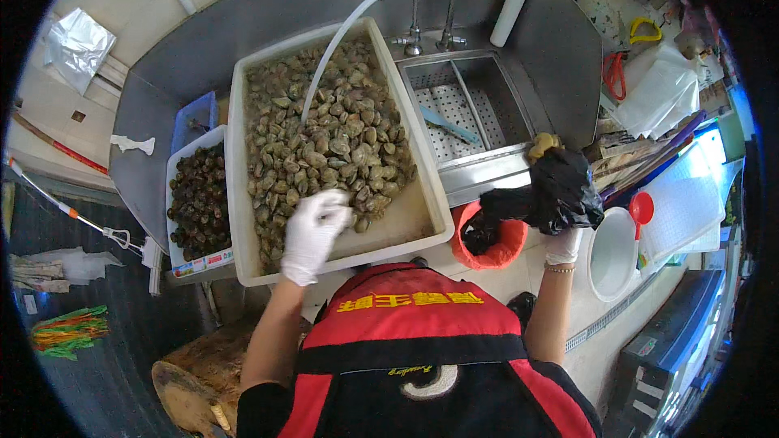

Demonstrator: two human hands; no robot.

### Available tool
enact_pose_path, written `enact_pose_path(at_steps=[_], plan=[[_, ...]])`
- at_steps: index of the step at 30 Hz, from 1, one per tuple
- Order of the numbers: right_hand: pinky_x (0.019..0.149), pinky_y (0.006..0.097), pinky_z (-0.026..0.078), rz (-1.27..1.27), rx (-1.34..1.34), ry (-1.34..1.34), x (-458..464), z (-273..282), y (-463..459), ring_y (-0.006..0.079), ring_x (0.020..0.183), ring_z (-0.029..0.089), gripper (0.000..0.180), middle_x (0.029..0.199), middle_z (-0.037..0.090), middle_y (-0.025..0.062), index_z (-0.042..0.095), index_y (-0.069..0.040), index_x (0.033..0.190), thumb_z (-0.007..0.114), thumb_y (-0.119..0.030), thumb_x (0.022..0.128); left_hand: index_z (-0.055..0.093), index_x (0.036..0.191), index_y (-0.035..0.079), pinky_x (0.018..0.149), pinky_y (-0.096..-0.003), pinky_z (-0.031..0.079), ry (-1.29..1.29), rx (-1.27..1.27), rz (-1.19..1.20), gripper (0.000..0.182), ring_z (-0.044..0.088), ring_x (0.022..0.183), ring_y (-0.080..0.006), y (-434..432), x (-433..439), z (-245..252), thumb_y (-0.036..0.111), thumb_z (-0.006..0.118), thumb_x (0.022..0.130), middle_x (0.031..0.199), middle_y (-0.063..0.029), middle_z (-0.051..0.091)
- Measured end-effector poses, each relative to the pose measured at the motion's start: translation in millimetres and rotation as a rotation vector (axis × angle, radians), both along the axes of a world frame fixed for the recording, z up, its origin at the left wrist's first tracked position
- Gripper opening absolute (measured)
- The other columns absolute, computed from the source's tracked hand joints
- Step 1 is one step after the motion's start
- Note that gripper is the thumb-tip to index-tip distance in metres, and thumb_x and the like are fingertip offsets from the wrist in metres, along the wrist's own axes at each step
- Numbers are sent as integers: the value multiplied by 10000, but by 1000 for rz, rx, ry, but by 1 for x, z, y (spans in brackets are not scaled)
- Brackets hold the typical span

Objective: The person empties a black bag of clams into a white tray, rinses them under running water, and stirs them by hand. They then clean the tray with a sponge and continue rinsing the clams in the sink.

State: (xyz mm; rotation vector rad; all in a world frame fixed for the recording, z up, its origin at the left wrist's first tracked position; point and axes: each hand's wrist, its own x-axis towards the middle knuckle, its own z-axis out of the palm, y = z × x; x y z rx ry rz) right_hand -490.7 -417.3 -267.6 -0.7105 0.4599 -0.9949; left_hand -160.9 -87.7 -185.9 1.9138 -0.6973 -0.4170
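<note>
A large white plastic tub (439, 207) holds a heap of clams (328, 140) in murky water. My left hand (316, 234), in a white glove, is over the near part of the heap, its fingers partly curled and slightly blurred; whether it holds a clam cannot be told. A pale hose (341, 36) runs from the tap into the heap. My right hand (563, 243), gloved too, is at the right and grips a black plastic bag (563, 194), which hides most of its fingers. What the bag contains is hidden.
Left of the tub, a smaller white tray (172, 213) holds dark snails. A metal sink (499, 103) with perforated baskets and a blue-handled tool (450, 125) lies right. Below it stands a red bin (514, 249). A white bucket (611, 255) with a red ladle (641, 208) is farther right.
</note>
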Motion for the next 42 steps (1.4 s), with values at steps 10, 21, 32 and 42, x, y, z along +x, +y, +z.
enact_pose_path(at_steps=[10,21,32,42], plan=[[851,371,526,131,-649,1404,41,-10,34,315,986,675,340,1070,685,203,663,-45,1164,652,-215,870,531,1335,41,1084,-407,363,-417,383,68,544,449,1299,-340,31,116,-17,307,680,884,1385,-194,500],[875,405,501,638,-1456,1136,284,49,141,334,1036,613,430,1111,635,187,612,-86,1233,681,-192,822,80,1561,273,1099,-638,269,-210,836,-76,992,214,1432,-459,2,157,-49,657,613,817,1633,-65,22],[639,240,538,808,77,485,254,49,132,154,794,693,309,967,676,61,583,-12,1173,684,-152,916,80,1567,192,1140,-579,220,-324,1132,-363,887,165,1451,-446,37,126,-28,531,561,903,1627,-147,-34],[562,240,500,776,203,252,243,51,144,119,646,624,118,855,670,44,615,-64,984,689,-113,906,171,1553,142,1123,-593,226,-465,1161,-409,907,139,1462,-423,62,98,-28,544,605,865,1617,-184,32]])
